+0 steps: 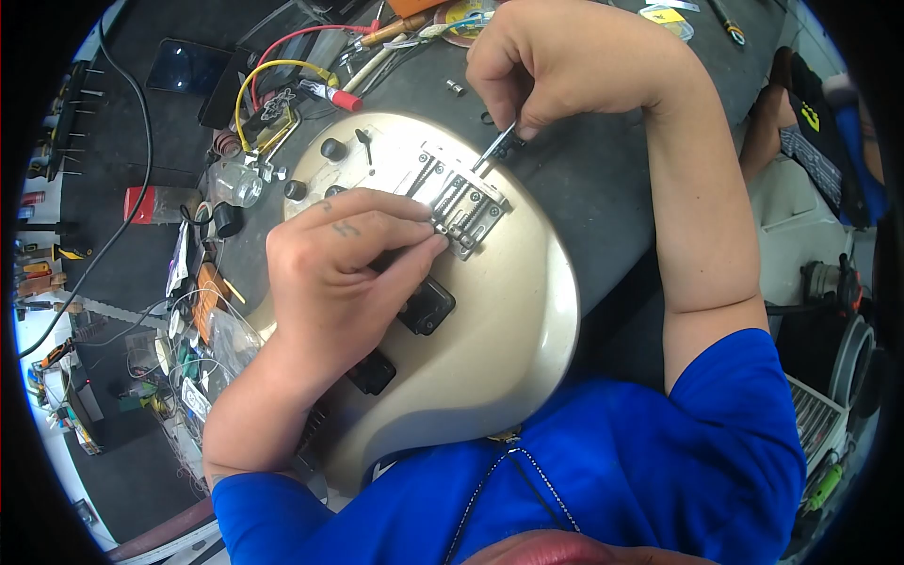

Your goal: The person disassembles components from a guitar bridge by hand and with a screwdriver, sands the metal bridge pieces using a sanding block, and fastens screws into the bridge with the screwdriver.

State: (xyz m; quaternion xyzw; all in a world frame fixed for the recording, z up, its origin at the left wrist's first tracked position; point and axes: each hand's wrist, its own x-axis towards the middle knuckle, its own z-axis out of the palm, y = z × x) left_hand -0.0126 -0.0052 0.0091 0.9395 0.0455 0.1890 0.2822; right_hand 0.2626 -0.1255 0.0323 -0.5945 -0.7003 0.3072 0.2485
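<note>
A cream-gold electric bass guitar (508, 311) lies in front of me, its metal bridge (480, 209) showing springs and saddles. The thumb and fingers of my left hand (344, 250) pinch a saddle at the bridge's near left edge. Higher up on the right, my right hand (556, 80) grips a small screwdriver (497, 149) between thumb and fingers. Its thin silver shaft reaches the bridge's back end; the tip is too small to make out. Two black pickups (428, 306) are partly covered by my left hand and forearm. Black knobs (333, 149) stand on the body.
Cables and a red-capped marker (344, 99) lie beyond the guitar. A glass jar (235, 184) and a red box (151, 205) stand left, above cluttered tools. A metal jack-like part (456, 88) lies near my right hand. Another person (810, 132) is at far right.
</note>
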